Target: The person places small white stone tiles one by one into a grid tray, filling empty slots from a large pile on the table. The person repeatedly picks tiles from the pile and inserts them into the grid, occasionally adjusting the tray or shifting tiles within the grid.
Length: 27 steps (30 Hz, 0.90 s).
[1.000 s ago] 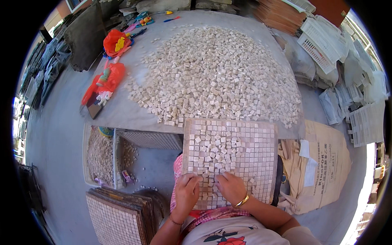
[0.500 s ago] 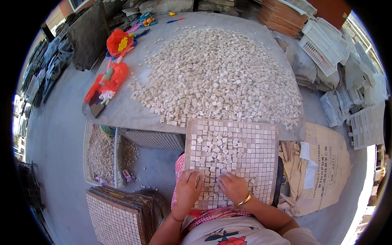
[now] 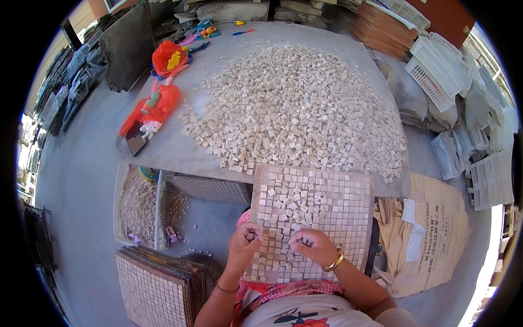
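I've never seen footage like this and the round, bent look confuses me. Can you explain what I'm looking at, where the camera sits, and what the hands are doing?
The camera is worn on a person's head and looks down through a very wide lens, so straight edges curve near the rim. There is no machine, only two bare hands coming in from the bottom edge.

The left hand and the right hand, which wears a gold bangle, rest on a square grid tray that slopes from the person's lap to the table edge. The tray is partly filled with small pale square tiles. The fingers seem to pinch loose tiles, though this is too small to be sure.

Beyond it, a grey table carries a big heap of loose tiles and some red and orange toys. At lower left stands a stack of filled tile sheets.
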Each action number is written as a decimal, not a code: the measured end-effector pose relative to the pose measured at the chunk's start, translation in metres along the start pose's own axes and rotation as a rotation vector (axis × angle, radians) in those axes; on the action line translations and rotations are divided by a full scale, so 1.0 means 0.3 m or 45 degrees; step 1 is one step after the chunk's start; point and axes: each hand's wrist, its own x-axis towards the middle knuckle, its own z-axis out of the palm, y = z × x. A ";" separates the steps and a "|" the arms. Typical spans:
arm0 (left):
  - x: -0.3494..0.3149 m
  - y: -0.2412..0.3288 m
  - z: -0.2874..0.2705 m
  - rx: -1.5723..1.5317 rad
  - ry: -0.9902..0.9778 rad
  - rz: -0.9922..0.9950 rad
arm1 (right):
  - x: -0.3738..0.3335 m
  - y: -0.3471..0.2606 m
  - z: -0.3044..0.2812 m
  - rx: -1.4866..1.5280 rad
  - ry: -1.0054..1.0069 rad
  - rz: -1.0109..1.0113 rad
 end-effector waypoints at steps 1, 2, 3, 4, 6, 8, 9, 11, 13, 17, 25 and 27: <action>0.009 -0.004 -0.007 0.353 -0.020 0.044 | 0.014 0.018 0.005 -0.223 0.049 -0.068; 0.014 -0.002 -0.013 0.707 -0.038 0.084 | 0.028 0.031 0.011 -0.444 0.099 -0.139; 0.019 -0.003 0.000 0.777 -0.034 0.182 | 0.038 0.039 0.018 -0.592 0.191 -0.203; 0.024 -0.006 0.025 0.846 -0.030 0.280 | 0.051 0.041 0.031 -0.738 0.283 -0.269; 0.036 -0.007 0.049 1.027 -0.020 0.505 | 0.076 0.040 0.053 -0.925 0.396 -0.309; 0.050 -0.020 0.057 1.240 -0.013 0.760 | 0.095 0.035 0.065 -1.018 0.438 -0.249; 0.055 -0.028 0.054 1.222 0.000 0.744 | 0.097 0.038 0.063 -1.029 0.407 -0.261; 0.065 -0.042 0.045 1.188 0.024 0.711 | 0.099 0.045 0.056 -1.049 0.346 -0.283; 0.071 -0.018 0.044 1.179 0.106 0.720 | 0.094 0.037 0.049 -1.076 0.294 -0.255; 0.070 -0.012 0.026 1.124 0.138 0.785 | 0.088 0.038 0.049 -1.097 0.227 -0.256; 0.008 -0.022 0.050 1.325 -0.096 0.799 | 0.071 0.059 0.027 -0.937 0.349 -0.259; 0.007 -0.033 0.049 1.376 -0.081 0.834 | 0.061 0.043 0.024 -0.946 0.338 -0.242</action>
